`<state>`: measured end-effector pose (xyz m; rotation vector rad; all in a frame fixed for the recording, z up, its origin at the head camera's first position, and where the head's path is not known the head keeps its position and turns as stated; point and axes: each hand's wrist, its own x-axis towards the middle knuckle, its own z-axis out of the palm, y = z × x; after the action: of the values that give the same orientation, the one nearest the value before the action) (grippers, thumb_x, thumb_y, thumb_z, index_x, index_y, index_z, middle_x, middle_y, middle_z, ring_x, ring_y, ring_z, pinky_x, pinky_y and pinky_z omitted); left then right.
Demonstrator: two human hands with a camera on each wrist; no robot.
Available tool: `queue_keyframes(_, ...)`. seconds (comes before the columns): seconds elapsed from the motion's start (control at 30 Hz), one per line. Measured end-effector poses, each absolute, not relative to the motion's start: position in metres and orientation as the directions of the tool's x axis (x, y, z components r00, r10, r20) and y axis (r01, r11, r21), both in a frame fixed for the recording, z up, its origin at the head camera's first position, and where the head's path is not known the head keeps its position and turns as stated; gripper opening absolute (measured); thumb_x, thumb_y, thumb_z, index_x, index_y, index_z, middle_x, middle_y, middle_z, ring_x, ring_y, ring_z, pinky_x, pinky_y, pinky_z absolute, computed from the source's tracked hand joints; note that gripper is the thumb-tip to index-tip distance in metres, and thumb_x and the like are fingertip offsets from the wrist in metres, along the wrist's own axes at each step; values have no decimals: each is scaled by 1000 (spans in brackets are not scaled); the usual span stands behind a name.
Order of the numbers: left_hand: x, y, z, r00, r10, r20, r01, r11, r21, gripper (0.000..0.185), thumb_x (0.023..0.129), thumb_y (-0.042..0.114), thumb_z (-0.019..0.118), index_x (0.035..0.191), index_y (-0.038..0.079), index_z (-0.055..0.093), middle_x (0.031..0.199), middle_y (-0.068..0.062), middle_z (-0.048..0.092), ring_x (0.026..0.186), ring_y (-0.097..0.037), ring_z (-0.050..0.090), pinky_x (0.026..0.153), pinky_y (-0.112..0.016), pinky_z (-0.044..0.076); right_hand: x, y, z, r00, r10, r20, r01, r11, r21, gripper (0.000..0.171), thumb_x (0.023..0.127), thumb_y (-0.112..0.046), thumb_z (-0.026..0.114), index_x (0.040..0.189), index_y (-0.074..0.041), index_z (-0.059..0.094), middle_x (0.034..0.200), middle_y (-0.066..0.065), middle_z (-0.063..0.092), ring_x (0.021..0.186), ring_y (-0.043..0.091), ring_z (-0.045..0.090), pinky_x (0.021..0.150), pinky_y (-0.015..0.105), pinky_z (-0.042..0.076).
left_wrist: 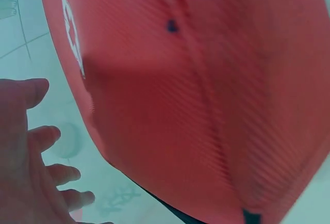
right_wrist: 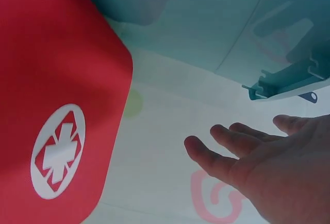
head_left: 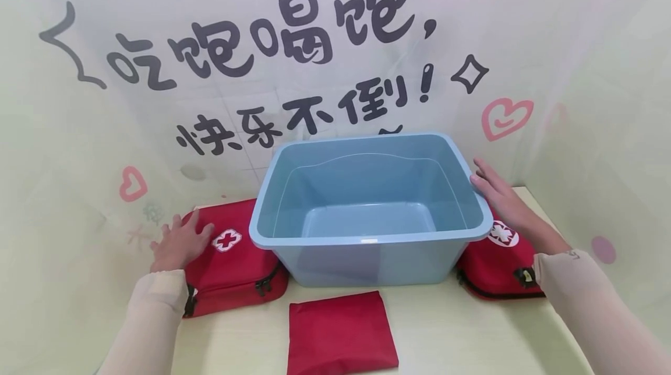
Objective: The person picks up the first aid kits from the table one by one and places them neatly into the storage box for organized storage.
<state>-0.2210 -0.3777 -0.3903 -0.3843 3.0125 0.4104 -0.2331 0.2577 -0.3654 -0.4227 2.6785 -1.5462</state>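
A staged tabletop set: a printed cartoon backdrop [head_left: 293, 60] curtains the pale table [head_left: 472, 328].

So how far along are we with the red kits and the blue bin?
Nothing is packed yet: the blue bin is empty. The left hand rests open on the left red kit; the right hand is at the bin's rim, above the right red kit. The flat red pouch lies untouched in front.

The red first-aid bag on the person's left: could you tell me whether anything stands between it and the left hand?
Nothing visible does: the left hand lies open on the red first-aid bag, beside the blue tub.
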Motion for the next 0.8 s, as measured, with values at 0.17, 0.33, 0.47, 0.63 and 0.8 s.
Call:
queue_keyframes(0.17, -213, -389, -396, -951, -277, -139, -302, 927, 223, 90, 91, 33, 64, 155, -2, 11, 141, -46, 11, 122, -71, 21, 95, -83, 25, -228, 255, -366, -955, -285, 79, -197, 415, -888, 78, 104, -38, 43, 160, -23, -9, 162, 25, 7, 140, 55, 22, 100, 69, 38)
queue_keyframes(0.33, -207, -398, -399, -928, -329, -176, -364, 900, 238, 90, 92, 34, 62, 155, -3, 8, 134, -46, 14, 114, -67, 28, 91, -79, 34, -225, 256, -369, -941, -330, 80, -201, 353, -914, 81, 103, -30, 49, 160, -26, -8, 161, 23, 12, 137, 53, 28, 94, 59, 49)
queue_keyframes(0.47, -202, -402, -404, -922, -326, -208, -375, 886, 273, 91, 94, 37, 59, 155, -3, 4, 131, -46, 15, 111, -65, 30, 87, -73, 43, -223, 257, -373, -938, -340, 72, -189, 323, -928, 79, 103, -29, 50, 160, -31, -4, 161, 17, 13, 137, 48, 28, 94, 56, 50)
queue_keyframes(0.63, -195, -411, -407, -924, -294, -243, -363, 873, 326, 92, 98, 44, 52, 154, -5, -1, 134, -47, 14, 113, -64, 30, 86, -69, 47, -224, 256, -378, -932, -357, 65, -182, 306, -934, 74, 104, -31, 46, 160, -33, -3, 160, 17, 13, 136, 45, 28, 95, 52, 48)
queue_keyframes(0.8, -193, -421, -409, -931, -236, -280, -339, 844, 415, 92, 100, 53, 41, 153, -6, -5, 135, -44, 26, 114, -57, 38, 88, -67, 48, -226, 255, -379, -926, -370, 71, -183, 279, -943, 72, 105, -30, 43, 161, -31, -1, 159, 19, 16, 135, 44, 29, 94, 49, 47)
